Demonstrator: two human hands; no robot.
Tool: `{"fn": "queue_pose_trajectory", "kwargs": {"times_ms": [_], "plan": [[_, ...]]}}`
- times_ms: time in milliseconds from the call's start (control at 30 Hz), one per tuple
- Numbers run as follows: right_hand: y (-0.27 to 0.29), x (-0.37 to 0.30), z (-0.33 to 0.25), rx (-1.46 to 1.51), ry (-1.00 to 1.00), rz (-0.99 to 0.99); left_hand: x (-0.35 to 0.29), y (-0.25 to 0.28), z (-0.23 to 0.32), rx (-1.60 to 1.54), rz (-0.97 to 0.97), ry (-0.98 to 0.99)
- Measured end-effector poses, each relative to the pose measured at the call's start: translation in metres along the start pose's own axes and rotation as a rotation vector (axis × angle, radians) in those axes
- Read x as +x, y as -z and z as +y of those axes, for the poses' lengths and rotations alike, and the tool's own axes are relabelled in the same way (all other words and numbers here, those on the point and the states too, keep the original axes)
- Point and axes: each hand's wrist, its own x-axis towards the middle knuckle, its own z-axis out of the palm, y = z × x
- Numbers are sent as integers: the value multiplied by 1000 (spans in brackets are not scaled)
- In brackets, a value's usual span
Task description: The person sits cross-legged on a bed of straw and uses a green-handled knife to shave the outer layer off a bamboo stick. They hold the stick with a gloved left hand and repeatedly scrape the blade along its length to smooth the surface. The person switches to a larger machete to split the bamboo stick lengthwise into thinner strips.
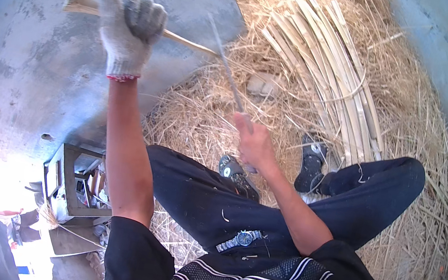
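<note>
My left hand (129,33), in a grey-white knit glove with a red cuff edge, is raised at the upper left. Its fingers are wrapped round a pale strip of split bamboo (82,1), whose thick end juts out to the left and whose thin end runs right. My right hand (256,145), bare, grips the handle of a long narrow knife (228,70) in front of my knees. The blade points up and to the left. It crosses the strip's thin end; whether the two touch, I cannot tell.
Beyond my right hand lies a tied bundle of long bamboo strips (332,69). Thin shavings (397,242) cover the floor. A grey wall (28,57) rises at left. A wristwatch (244,239) lies at my lap. A framed wooden stand (66,178) holds odds and ends at lower left.
</note>
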Motion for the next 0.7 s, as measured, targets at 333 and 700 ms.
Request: {"fn": "queue_pose_trajectory", "kwargs": {"times_ms": [333, 700], "plan": [[10, 0, -1, -11, 15, -4, 19, -34, 40, 361, 698, -462], [15, -56, -58, 65, 371, -77, 13, -40, 72, 8, 132, -196]]}}
